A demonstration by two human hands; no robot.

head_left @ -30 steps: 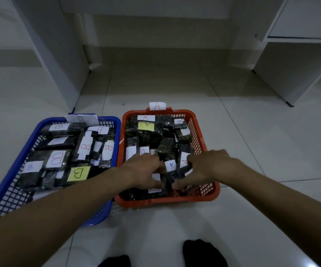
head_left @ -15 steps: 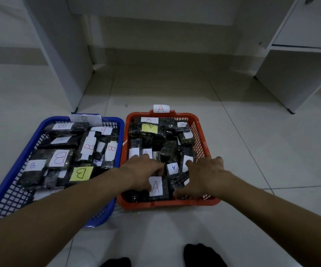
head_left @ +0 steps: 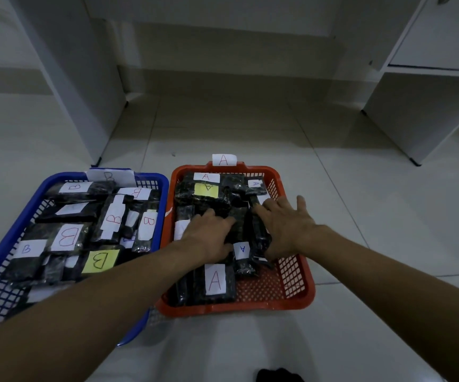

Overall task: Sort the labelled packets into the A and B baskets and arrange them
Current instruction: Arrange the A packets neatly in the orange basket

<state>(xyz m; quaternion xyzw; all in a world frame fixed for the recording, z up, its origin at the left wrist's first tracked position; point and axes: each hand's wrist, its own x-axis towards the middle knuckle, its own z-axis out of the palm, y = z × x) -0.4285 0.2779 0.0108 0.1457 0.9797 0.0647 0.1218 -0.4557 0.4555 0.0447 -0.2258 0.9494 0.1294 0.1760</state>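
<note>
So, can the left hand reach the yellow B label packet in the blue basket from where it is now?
Probably yes. The left hand rests on packets in the orange basket; the yellow B label packet lies uncovered on top, just beside its forearm.

Two baskets are set side by side on the floor (head_left: 360,244), their long walls touching or nearly so. The B basket (head_left: 10,230) is placed to the left and the A basket (head_left: 308,293) to the right. Each is filled with labelled packets laid flat and overlapping (in the A basket the near right corner is left bare). A tag is fixed at the far rim of each. The left hand (head_left: 209,235) and the right hand (head_left: 286,230) are laid on the packets in the middle of the A basket, side by side. Behind the baskets, furniture panels (head_left: 84,92) are stood on the floor, left and right.
</note>
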